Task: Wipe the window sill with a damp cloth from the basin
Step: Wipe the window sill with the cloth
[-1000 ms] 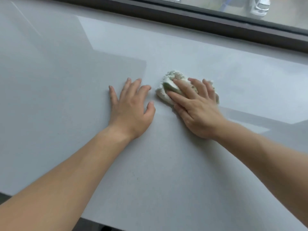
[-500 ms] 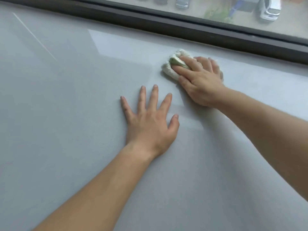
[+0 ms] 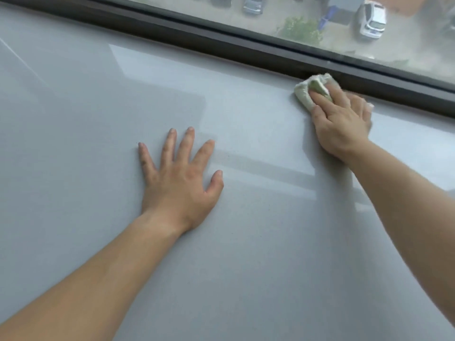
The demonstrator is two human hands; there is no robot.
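Cloth [image 3: 305,93] bunched under right hand [image 3: 342,124] fingers against dark window frame [image 3: 221,49]; left hand [image 3: 178,178] flat, fingers splayed, on sill [image 3: 246,267].

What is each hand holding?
The right hand presses the cloth flat under its fingers. The left hand holds nothing.

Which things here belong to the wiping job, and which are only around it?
Belong to the job:
- cloth, bunched, lying on the sill
- right hand, pressing on the cloth
- sill, the grey surface
- left hand, flat on the sill, fingers spread

Only around it:
- window frame, dark, touching the cloth's far edge
- cars outside, below the glass
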